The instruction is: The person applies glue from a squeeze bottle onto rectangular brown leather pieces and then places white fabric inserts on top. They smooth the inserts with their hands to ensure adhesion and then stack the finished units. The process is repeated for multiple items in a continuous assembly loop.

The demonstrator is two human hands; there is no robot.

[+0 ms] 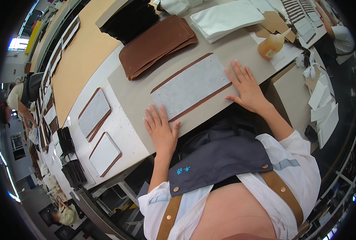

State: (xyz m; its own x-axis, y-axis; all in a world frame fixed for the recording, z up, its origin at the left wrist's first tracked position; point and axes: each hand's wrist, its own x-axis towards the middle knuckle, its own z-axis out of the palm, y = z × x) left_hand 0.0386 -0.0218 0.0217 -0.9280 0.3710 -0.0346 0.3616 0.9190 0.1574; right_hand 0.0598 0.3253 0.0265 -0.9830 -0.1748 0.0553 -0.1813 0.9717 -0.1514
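A long brown leather piece (181,73) lies on the grey work board, with a pale grey-white backing sheet (191,85) on top that leaves brown strips showing along both long edges. My left hand (161,130) rests flat at its left end, fingers spread, the tips by the corner. At the right end my right hand (245,85) lies with fingers stretched out, fingertips beside the sheet's edge. Neither hand grips anything. Just beyond the piece sits a stack of brown leather panels (158,45).
Left of the board lie backed leather pieces (94,114) and black folded items (73,172). Behind are a black stack (132,20) and white sheets (226,19). A squeeze bottle of amber liquid (271,47) stands at the right. Other people work farther off.
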